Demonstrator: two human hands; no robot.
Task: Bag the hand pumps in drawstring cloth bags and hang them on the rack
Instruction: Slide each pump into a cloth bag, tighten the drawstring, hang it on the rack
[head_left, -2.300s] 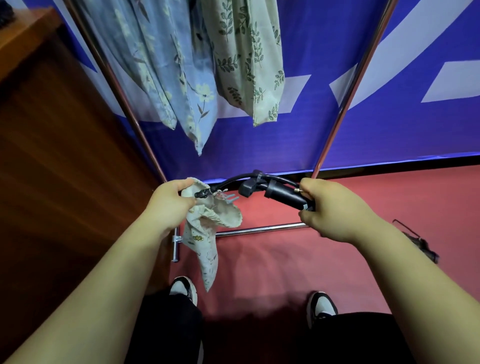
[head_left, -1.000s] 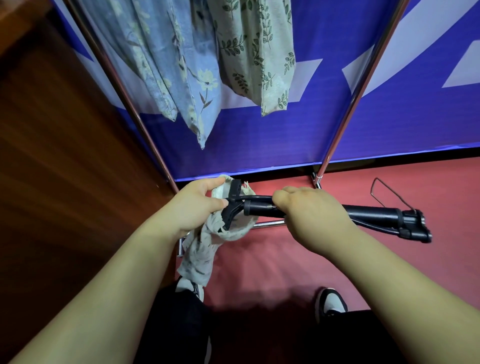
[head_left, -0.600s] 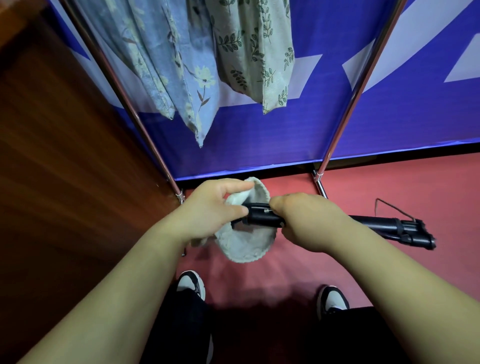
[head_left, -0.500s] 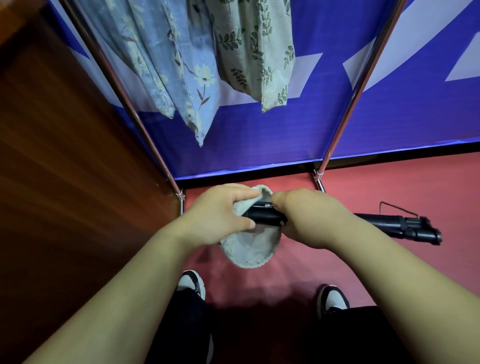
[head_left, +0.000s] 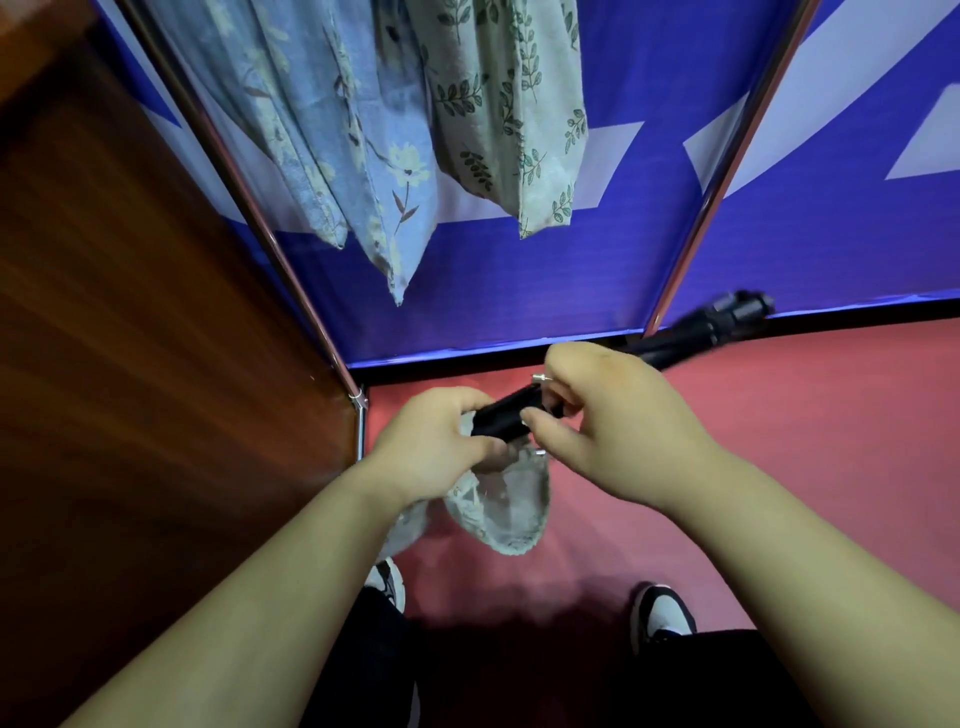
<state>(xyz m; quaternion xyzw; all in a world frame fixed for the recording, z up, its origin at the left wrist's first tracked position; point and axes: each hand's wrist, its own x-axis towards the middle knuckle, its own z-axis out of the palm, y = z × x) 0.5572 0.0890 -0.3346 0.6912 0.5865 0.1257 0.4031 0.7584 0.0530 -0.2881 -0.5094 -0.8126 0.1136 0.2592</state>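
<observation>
A black hand pump (head_left: 501, 418) runs slanted from the bag's mouth up to the right, its far end (head_left: 737, 312) blurred near the banner. My right hand (head_left: 608, 421) grips the pump's barrel, fingers curled round it. My left hand (head_left: 436, 447) holds the rim of a pale leaf-print drawstring bag (head_left: 506, 506), whose body hangs open below the pump's lower end. That lower end sits at the bag's mouth; how far inside it goes is hidden by my fingers.
A chrome rack has slanted poles at left (head_left: 249, 208) and right (head_left: 722, 171). A blue floral bag (head_left: 358, 150) and a cream leaf-print bag (head_left: 509, 114) hang from it. A blue banner (head_left: 519, 291) stands behind, a wooden cabinet (head_left: 130, 322) to the left, red floor (head_left: 779, 426) below.
The pump's far end has swung up from level to slanted toward the banner. My right hand has risen with it, and the bag hangs lower under my left hand.
</observation>
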